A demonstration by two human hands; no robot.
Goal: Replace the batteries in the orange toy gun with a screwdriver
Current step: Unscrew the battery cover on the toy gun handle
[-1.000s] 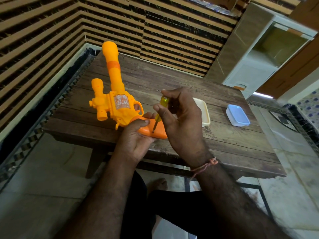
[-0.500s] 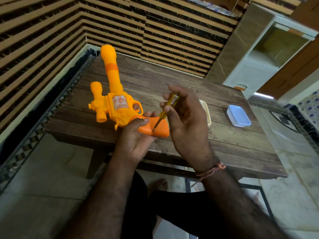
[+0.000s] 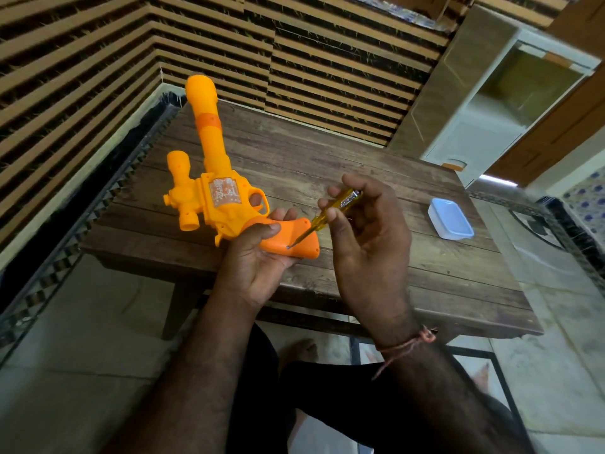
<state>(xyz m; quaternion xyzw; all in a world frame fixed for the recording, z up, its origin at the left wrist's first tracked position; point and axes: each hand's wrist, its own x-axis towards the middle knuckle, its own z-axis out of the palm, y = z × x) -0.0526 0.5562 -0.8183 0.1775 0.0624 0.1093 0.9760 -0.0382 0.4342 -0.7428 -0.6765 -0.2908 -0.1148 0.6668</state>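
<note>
Nearby, wooden table (image 3: 327,158) against slatted wall (image 3: 98,60); tiled floor (image 3: 82,339), seemingly.

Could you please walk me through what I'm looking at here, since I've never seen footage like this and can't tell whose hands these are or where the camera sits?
There is no machine here: a person wears one wide-angle camera on the head, looking down at their own two bare hands. The left hand grips the handle of an orange toy gun, whose barrel points away across a wooden table. The right hand pinches a yellow screwdriver, its tip set on a screw in the handle. Farther right on the table sits a small container with a blue lid. The person's legs show below the table edge.
</note>
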